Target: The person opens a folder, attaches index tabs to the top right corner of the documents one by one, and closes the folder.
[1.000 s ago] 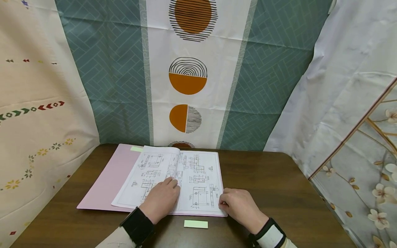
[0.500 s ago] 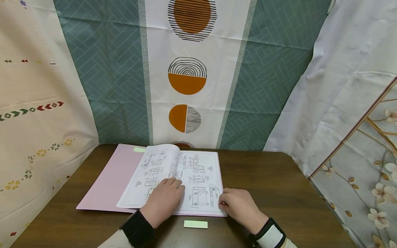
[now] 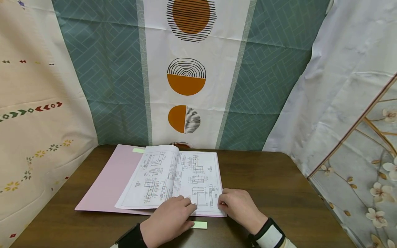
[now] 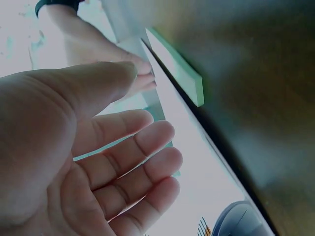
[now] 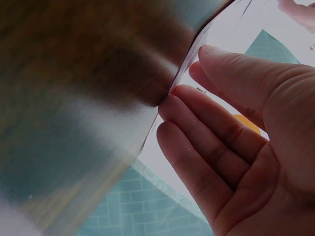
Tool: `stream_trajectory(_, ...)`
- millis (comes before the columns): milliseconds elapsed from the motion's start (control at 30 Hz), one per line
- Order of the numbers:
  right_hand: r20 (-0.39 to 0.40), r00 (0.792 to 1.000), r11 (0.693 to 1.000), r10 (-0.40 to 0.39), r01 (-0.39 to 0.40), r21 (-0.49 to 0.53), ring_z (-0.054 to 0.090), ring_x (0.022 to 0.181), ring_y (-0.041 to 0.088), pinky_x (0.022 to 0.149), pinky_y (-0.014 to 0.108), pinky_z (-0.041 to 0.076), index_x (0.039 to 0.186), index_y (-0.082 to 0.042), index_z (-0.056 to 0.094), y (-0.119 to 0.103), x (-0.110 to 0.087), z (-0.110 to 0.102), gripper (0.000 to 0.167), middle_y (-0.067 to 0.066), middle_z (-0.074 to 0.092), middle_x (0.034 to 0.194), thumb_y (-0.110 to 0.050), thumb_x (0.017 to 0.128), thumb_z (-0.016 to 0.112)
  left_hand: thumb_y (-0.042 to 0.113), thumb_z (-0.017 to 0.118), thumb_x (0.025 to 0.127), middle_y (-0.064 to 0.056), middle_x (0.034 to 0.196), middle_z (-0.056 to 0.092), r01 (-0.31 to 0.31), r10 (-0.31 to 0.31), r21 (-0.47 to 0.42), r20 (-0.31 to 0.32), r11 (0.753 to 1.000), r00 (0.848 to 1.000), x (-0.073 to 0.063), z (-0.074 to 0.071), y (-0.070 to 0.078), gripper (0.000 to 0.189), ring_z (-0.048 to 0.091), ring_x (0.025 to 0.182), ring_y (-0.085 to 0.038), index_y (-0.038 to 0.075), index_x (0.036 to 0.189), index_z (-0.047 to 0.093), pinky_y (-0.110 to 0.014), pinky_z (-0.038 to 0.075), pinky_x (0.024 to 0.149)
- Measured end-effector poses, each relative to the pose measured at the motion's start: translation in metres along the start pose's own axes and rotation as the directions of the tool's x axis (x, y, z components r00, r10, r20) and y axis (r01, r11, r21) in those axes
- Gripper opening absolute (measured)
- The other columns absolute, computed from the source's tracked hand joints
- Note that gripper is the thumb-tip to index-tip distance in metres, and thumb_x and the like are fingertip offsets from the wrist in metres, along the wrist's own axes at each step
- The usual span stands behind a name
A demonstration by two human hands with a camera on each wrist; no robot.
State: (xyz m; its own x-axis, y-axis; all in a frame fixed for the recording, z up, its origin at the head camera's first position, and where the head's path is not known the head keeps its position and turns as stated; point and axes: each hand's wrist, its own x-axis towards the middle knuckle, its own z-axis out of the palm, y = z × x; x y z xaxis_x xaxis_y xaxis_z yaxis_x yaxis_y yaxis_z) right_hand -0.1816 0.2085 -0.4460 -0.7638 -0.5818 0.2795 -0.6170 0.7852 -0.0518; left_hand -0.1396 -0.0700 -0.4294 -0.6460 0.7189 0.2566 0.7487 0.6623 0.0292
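Note:
A booklet with a pink cover lies open on the table, its white pages (image 3: 198, 172) printed with technical line drawings. The turned left page (image 3: 145, 186) bows up near the spine and overlaps the pink cover (image 3: 107, 186). At the booklet's front edge is my left hand (image 3: 169, 220), fingers loosely bent over the lower pages; in the left wrist view its palm holds nothing. This hand partly hides a pale green sticky-note pad (image 3: 200, 225) lying in front of the booklet. My right hand (image 3: 238, 208) rests at the lower right page edge, its fingertips touching there, fingers mostly straight.
A pale green strip (image 3: 138, 150) sits on the pink cover's upper part. The brown wooden table (image 3: 263, 172) ends at a patterned cloth (image 3: 186, 120) behind. Other cloths hang at the left and right sides.
My left hand has moved off the page middle, down and right to the booklet's front edge. The left page shifted right and bows more at the spine. The right hand has stayed put.

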Motion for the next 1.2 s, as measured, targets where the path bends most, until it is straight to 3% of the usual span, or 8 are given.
stream_trajectory(333, 0.012, 1.0, 1.0, 0.009, -0.009, 0.005, 0.049, 0.065, 0.004, 0.063, 0.025, 0.047, 0.086, -0.018, 0.083, 0.0, 0.0, 0.0, 0.015, -0.009, 0.068, 0.08, -0.014, 0.085, 0.097, 0.044, 0.09, 0.093, 0.012, 0.092, 0.06, -0.006, 0.007, -0.01, 0.126, 1.0, 0.992, -0.005, 0.004, 0.002, 0.031, 0.052, 0.082, -0.007, 0.02, 0.108, 0.076, -0.027, 0.047, 0.072)
stream_trajectory(667, 0.029, 1.0, 1.0, 0.013, -0.013, 0.009, 0.05, 0.066, 0.004, 0.063, 0.026, 0.048, 0.086, -0.019, 0.083, -0.001, -0.001, -0.001, 0.015, -0.008, 0.069, 0.081, -0.014, 0.085, 0.097, 0.045, 0.092, 0.09, 0.012, 0.087, 0.054, -0.034, 0.031, 0.03, 0.092, 0.999, 0.995, -0.007, 0.01, 0.002, 0.031, 0.05, 0.079, -0.007, 0.021, 0.098, 0.073, -0.026, 0.044, 0.069)
stream_trajectory(1200, 0.025, 1.0, 1.0, 0.012, -0.012, 0.007, 0.05, 0.066, 0.005, 0.063, 0.026, 0.048, 0.087, -0.018, 0.083, -0.001, -0.001, -0.001, 0.014, -0.007, 0.07, 0.082, -0.015, 0.086, 0.097, 0.039, 0.095, 0.087, 0.013, 0.082, 0.052, 0.002, -0.001, -0.007, 0.075, 1.0, 0.997, -0.007, 0.014, 0.001, 0.033, 0.046, 0.074, -0.005, 0.021, 0.091, 0.068, -0.024, 0.04, 0.065)
